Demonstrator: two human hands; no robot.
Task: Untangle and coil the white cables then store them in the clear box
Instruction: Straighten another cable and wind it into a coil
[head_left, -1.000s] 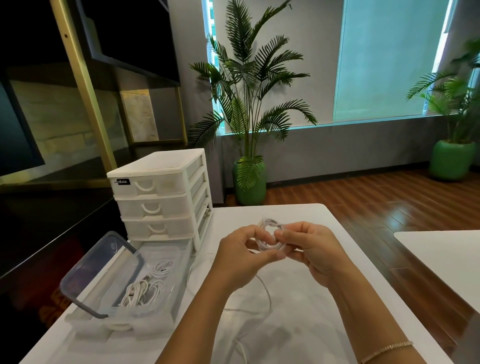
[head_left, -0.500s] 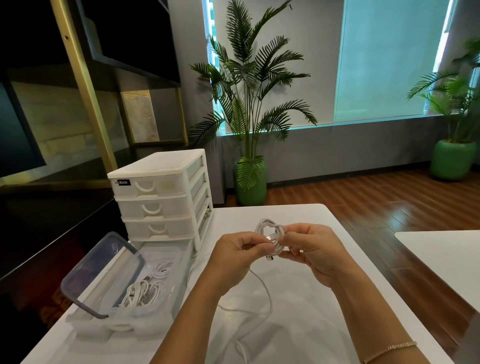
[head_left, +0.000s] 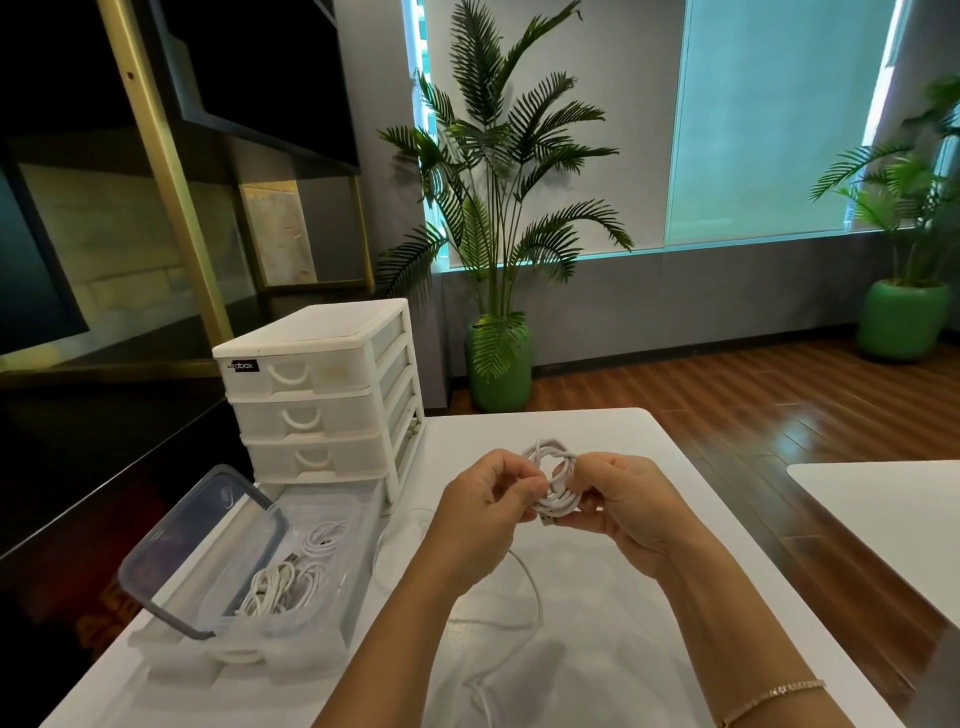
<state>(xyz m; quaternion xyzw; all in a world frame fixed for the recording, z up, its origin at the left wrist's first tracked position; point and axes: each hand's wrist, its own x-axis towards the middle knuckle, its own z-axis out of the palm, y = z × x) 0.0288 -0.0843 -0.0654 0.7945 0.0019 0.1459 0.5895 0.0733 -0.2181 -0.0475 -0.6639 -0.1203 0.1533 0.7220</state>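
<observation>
Both hands raised over the table, meeting at centre.

Left hand: fingers curled, thumb and forefinger pinching the left side of the coil.

Right hand: fingers curled round the right side of the coil, gripping the bundled loops. Thin bracelet on that wrist.

Coil: white cable wound in several loops, held upright between the 2 hands, clear of the table. A plug end shows at its lower edge, just below the left thumb. A loose tail hangs from the coil down to the table and curves toward the near edge.

Box: clear, on the table's left side, well apart from the hands. Open; lid with grey rim propped tilted across its left end. Inside, coiled white cables; exact count cannot be told, at least 2 bundles.

Drawer unit: white, 3 drawers visible, all pushed in, standing just behind the box.

Background: palm in a green pot on the wood floor beyond the table; second plant at far right; another white table at right edge.
</observation>
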